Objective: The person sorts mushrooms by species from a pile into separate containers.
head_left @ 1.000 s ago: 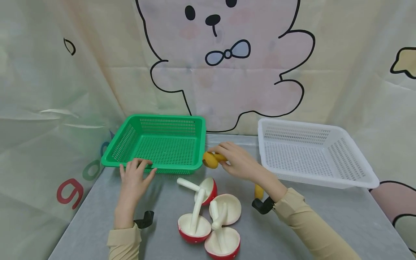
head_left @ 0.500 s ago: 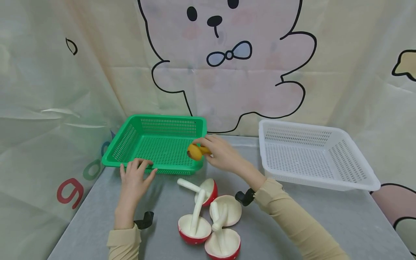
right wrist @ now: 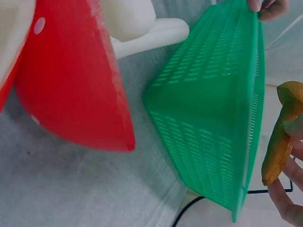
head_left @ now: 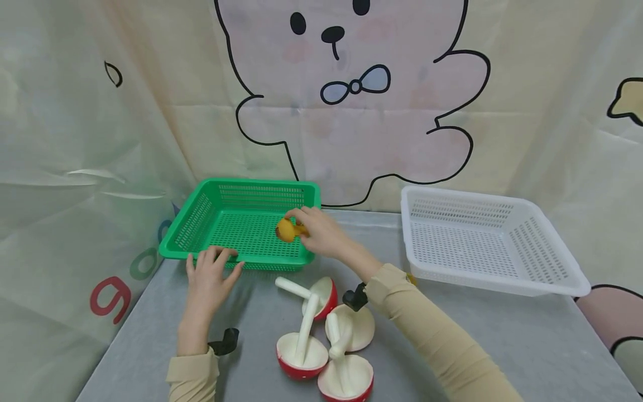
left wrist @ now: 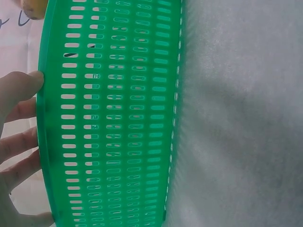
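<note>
My right hand (head_left: pixel 318 230) pinches an orange-yellow, gourd-like thing (head_left: pixel 286 230) with a round bulb and a narrower neck, over the right part of the green basket (head_left: pixel 296 260). In the right wrist view the gourd-like thing (right wrist: pixel 278 146) shows a long body tapering to a dark tip, held between thumb and fingers (right wrist: pixel 294 177). At the basket's near rim, my left hand (head_left: pixel 208 282) holds on, fingers over the edge and thumb outside. The left wrist view shows the thumb (left wrist: pixel 23 87) against the green rim (left wrist: pixel 42 118).
Several red-capped toy mushrooms (head_left: pixel 301 371) with white stems lie caps down, clustered on the grey tabletop (head_left: pixel 266 329) in front. A white basket (head_left: pixel 494 282) stands at the back right. A bit of another yellow thing (head_left: pixel 412 279) peeks out behind my right sleeve. A printed curtain hangs behind.
My right hand has carried the gourd-like thing leftward, from beside the green basket's right end to over its inside. The left hand has stayed at the rim.
</note>
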A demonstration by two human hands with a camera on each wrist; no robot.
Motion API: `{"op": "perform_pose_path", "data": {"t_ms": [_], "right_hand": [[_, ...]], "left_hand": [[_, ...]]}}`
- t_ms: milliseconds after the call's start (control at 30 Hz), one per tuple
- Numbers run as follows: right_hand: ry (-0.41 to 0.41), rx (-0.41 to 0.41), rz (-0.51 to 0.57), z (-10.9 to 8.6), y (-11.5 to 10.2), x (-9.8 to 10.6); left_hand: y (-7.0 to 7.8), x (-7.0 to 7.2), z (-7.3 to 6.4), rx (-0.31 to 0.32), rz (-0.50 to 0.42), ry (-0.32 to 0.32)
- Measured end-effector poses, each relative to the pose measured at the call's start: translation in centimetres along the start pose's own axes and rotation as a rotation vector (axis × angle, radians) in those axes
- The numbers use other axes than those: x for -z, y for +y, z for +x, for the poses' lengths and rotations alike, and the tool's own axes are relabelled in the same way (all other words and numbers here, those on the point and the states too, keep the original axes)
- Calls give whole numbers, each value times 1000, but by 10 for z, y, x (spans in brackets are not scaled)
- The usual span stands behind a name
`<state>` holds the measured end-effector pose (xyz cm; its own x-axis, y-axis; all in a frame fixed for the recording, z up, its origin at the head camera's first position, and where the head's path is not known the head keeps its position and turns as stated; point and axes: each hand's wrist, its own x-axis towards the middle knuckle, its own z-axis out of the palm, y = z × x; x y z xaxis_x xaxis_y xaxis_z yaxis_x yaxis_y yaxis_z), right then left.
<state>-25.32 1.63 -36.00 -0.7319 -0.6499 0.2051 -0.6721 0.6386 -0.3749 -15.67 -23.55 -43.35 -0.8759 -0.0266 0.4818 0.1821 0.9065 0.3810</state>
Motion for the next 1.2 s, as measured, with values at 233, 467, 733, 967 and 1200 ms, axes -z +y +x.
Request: {"op": "perform_pose_path", "data": {"t_ms": [233, 467, 733, 967, 1200], "right_hand": [[-43, -37, 15, 10, 3, -16], [-53, -55, 30, 22, 1, -25], [-62, -110, 98, 31, -2, -35], [-57, -137, 114, 29, -1, -38], [-31, -133, 94, 20, 4, -31]], "left_hand": [[0, 1, -1, 1, 5, -3], [-1, 1, -1, -1, 8, -7], [0, -1, 0, -14, 11, -12], [1, 1, 0, -24, 14, 6], [1, -1, 0, -22, 12, 16]]}}
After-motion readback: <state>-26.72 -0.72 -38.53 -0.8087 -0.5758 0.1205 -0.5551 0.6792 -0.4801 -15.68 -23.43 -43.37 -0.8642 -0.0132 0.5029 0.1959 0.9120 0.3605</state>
